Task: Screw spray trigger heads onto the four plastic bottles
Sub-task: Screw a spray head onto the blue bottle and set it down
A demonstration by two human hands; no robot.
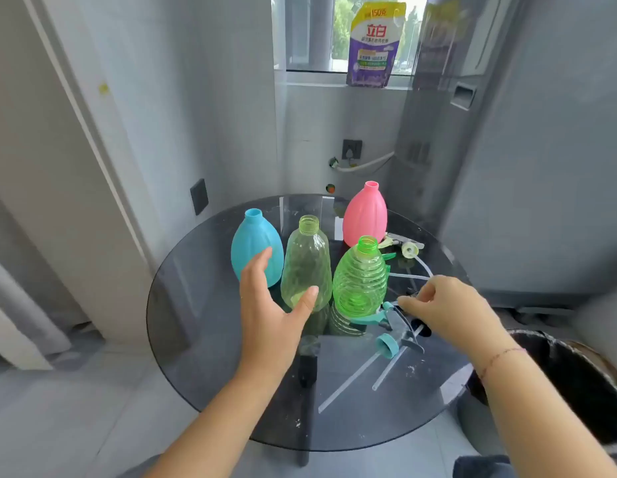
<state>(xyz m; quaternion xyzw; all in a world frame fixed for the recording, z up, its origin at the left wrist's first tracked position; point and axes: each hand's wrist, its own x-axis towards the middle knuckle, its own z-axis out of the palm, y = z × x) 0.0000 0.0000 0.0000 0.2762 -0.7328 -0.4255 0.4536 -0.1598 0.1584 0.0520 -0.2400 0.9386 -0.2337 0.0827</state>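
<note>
So we're standing over the round glass table (203, 339) with all four bottles sitting upright and uncapped: blue bottle (255, 250) far left, pale green bottle (305, 267) beside it, ribbed green bottle (360, 277) in the middle, pink bottle (365, 215) at the back. Our left hand (269, 312) is hovering wide open, fingers spread, just in front of the blue and pale green ones. Our right hand (448, 308) is pinching down on the teal spray head (393, 322) lying by the ribbed bottle, and more spray heads (403, 244) are lying behind.
</note>
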